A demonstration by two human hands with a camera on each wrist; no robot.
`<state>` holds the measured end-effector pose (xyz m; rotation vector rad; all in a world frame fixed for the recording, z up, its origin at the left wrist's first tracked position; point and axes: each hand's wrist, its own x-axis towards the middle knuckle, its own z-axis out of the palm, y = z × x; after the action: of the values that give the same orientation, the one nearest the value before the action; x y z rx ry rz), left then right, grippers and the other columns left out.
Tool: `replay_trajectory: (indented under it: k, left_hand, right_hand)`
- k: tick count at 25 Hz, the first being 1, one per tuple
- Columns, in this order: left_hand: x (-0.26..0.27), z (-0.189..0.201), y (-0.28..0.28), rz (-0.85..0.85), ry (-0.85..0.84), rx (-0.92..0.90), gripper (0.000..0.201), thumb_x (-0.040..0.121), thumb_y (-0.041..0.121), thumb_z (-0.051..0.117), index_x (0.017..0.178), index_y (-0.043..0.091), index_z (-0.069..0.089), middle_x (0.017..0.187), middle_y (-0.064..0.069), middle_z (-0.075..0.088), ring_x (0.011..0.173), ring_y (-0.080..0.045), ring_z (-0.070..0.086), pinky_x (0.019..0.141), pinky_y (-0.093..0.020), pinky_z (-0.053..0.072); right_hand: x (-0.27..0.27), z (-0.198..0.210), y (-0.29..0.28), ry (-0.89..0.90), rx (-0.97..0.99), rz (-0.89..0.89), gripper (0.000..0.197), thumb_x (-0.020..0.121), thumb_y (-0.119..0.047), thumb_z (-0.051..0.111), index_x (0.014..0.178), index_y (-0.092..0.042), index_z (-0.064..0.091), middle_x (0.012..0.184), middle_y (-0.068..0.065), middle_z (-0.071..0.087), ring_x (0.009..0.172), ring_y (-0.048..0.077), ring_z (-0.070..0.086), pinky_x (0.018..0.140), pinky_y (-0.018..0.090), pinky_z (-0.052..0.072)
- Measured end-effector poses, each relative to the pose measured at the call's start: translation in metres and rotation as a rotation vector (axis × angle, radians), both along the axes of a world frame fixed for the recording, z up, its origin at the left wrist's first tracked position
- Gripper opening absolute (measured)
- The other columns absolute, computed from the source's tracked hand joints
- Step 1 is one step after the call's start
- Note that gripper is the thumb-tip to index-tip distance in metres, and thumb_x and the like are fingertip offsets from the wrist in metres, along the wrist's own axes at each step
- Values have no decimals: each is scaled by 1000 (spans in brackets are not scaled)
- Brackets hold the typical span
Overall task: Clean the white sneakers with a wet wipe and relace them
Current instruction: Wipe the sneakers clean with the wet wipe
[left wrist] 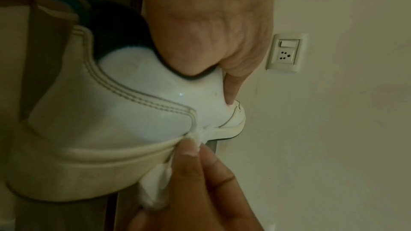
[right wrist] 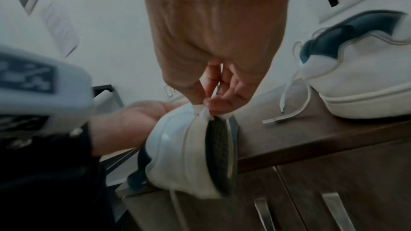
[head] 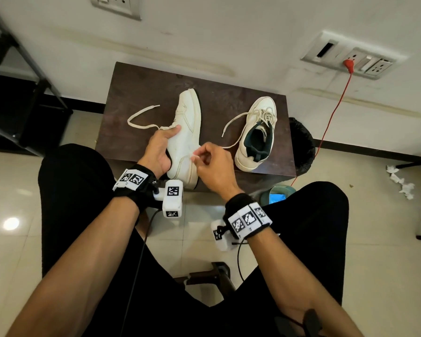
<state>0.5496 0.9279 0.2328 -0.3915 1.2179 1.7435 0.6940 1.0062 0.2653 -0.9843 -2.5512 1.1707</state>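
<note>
One white sneaker [head: 186, 135] lies tipped on its side on the dark wooden cabinet top [head: 141, 98]. My left hand [head: 161, 147] grips it at the collar, thumb on the upper. My right hand [head: 210, 161] pinches a small crumpled wet wipe [head: 195, 155] against the seam above the sole near the heel. In the left wrist view the wipe [left wrist: 160, 178] lies pressed along the sneaker's [left wrist: 124, 111] sole edge. In the right wrist view the fingertips hold the wipe [right wrist: 203, 110] on the sneaker [right wrist: 177, 147]. The second sneaker [head: 258, 135] stands upright to the right, loosely laced.
A loose white lace [head: 141, 117] trails left of the held sneaker. A black-lined bin [head: 301, 144] stands beside the cabinet. Used wipes [head: 400, 181] lie on the floor at right. A red cable [head: 331, 117] hangs from the wall socket. A blue packet [head: 278, 197] sits near my right knee.
</note>
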Motion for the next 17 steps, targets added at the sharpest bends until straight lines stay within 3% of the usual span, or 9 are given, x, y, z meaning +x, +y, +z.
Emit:
replay_trajectory:
  k: [3,5,7,10,13,17]
  left_hand:
    - [-1,-5,0,15,21,-35,54,83,22,78,131,0,67,123,-22,73,114,-39,71,86,-47,61]
    - [0,-3,1,14,12,-31,51,86,22,77,131,1,67,123,-21,73,114,-38,71,85,-45,62]
    - [2,3,0,17,10,-16,44,92,22,73,130,2,67,118,-19,75,109,-36,73,84,-44,61]
    - [3,5,2,37,-8,0,31,98,22,66,123,3,68,107,-16,78,96,-34,75,79,-43,60]
    - [6,4,4,40,-10,-6,43,95,22,70,133,2,65,122,-20,74,112,-39,71,81,-45,61]
    - [2,5,4,76,-2,-12,43,94,18,71,134,3,65,123,-18,74,116,-37,70,82,-42,61]
  right_hand:
    - [35,-17,-32,73,49,2,9,90,-13,77,89,-18,69,84,-9,65,73,2,58,66,11,41]
    - [45,-18,-36,55,52,45,11,88,-12,78,87,-18,70,84,-9,64,72,1,58,66,10,40]
    - [44,-9,-29,35,57,59,9,87,-15,80,86,-20,72,82,-11,66,71,2,59,67,16,44]
    - [30,-3,-19,164,95,-22,9,88,-14,79,87,-19,71,83,-8,67,72,4,61,66,17,48]
    - [31,-20,-32,165,122,-47,11,91,-10,75,90,-18,67,86,-6,63,73,2,57,67,11,42]
    - [67,-50,-48,16,16,10,14,92,-7,74,88,-20,68,90,-8,63,71,3,56,66,25,47]
